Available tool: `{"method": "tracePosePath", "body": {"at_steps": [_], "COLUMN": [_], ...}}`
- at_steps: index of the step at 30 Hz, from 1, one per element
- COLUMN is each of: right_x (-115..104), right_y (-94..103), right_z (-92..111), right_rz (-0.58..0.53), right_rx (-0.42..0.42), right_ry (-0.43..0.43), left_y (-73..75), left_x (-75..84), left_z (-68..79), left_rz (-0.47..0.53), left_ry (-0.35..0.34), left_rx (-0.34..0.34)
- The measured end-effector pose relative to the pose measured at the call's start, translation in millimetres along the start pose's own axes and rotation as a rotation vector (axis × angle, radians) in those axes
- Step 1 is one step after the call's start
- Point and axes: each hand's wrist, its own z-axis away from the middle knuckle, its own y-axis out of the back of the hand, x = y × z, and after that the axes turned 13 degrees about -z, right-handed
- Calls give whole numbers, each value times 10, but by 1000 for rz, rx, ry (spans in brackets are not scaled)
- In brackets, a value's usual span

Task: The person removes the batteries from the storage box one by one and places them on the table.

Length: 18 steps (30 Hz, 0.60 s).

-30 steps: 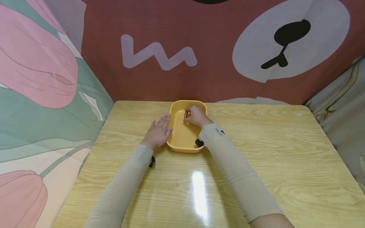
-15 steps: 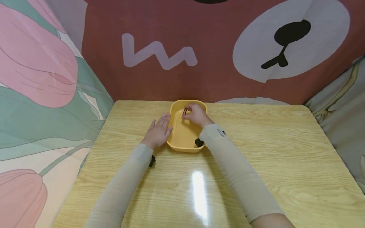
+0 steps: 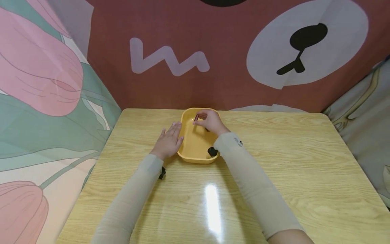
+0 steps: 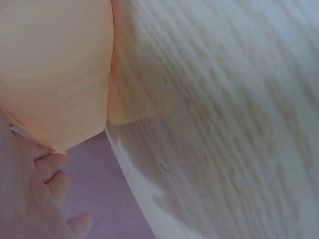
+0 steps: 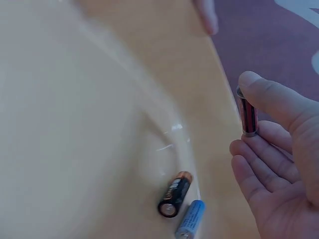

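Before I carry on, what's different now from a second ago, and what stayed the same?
The right hand has edged toward the far end of the yellow tray and slightly left, taking along the dark red battery it pinches. A small dark item now shows beneath that hand. Nothing was let go. The left hand stays against the tray's left side, and the tray hasn't visibly moved.

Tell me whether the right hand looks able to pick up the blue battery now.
Probably not yet: the right hand pinches a red battery, though nothing visible covers the blue battery beside the black battery in the yellow tray.
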Motion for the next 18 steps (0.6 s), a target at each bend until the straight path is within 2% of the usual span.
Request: {"method": "tracePosePath", "body": {"at_steps": [8, 18], "right_x": [-61, -149], "right_y": [93, 229], "right_z": [59, 283], "right_rz": [-52, -156], "right_rx": [-2, 54], "right_ry": [-33, -82], "left_y": [-38, -46], "left_x": [-9, -12], "left_z": [-8, -4], "left_rz": [11, 16], "left_ry": [-5, -12], "left_rx": [25, 30]}}
